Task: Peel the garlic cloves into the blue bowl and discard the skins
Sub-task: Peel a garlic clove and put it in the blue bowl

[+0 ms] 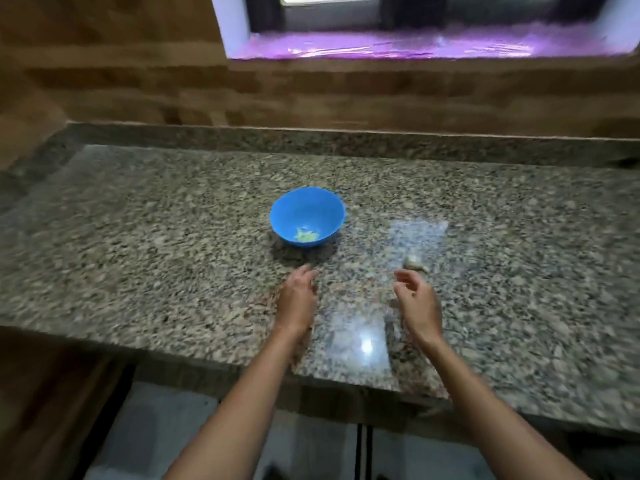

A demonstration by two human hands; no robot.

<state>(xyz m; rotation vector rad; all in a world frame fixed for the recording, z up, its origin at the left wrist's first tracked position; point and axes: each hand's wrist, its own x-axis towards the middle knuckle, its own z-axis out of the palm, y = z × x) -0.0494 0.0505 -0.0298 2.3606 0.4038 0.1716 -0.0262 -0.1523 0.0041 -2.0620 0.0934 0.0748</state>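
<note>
A blue bowl [307,216] stands on the granite counter [145,258] with a few pale peeled pieces [306,235] at its bottom. A clear plastic bag [417,244] lies to the bowl's right, with a pale garlic piece [412,260] at its near edge. My left hand [298,299] hovers just below the bowl, fingers relaxed and holding nothing. My right hand [417,299] is near the bag's front edge, fingers loosely curled, a little short of the garlic piece. The frame is blurred.
The counter's front edge [207,362] runs below my wrists, with floor beneath. A raised granite ledge [346,140] and a brown tiled wall back the counter. A window sill [381,46] with pink light sits above.
</note>
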